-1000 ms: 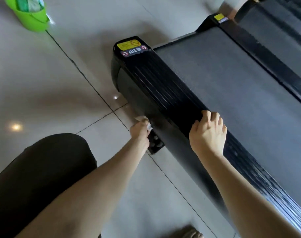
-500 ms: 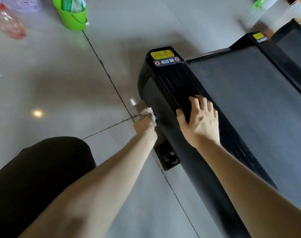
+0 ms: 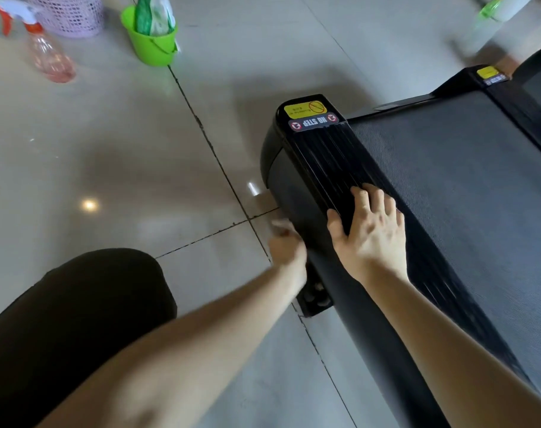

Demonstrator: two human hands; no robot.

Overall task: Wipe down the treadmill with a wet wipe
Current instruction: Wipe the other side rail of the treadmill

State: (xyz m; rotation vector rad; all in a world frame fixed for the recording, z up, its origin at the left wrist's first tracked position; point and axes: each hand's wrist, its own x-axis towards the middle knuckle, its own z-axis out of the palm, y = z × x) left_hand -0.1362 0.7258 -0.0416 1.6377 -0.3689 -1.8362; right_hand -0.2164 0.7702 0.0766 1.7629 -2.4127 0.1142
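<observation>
Your left hand (image 3: 286, 250) is blurred; its fingers curl round one white wet wipe (image 3: 281, 225), which shows only as a pale scrap above the knuckles, pressed to the outer side panel of the treadmill (image 3: 297, 193). Your right hand (image 3: 371, 233) lies flat and spread on the ribbed black side rail (image 3: 328, 159), fingers straight, thumb hooked over the rail's outer edge, holding nothing. The two hands sit near each other, the left at 9 o'clock of the right and lower on the machine's flank.

One grey running belt (image 3: 454, 193) runs at 3 o'clock of the right hand. At 12 o'clock of it, the rail's end cap carries two labels: one yellow sticker (image 3: 304, 109) and one "NO STEP" strip (image 3: 314, 122). A second black rail with its own yellow label (image 3: 487, 72) lies beyond the belt, at 1 o'clock.

A black foot bracket (image 3: 314, 299) under the frame is partly covered by your left wrist. One dark-clothed knee (image 3: 77, 307) fills the 8 o'clock corner.

On the tiled floor (image 3: 108, 149), at 11 o'clock and well apart from the hands, stand one green bucket (image 3: 153, 46) holding a green packet (image 3: 153, 15), one pink spray bottle (image 3: 48, 55), and one lilac basket (image 3: 70, 15). A green bottle (image 3: 488, 9) is blurred at 1 o'clock.
</observation>
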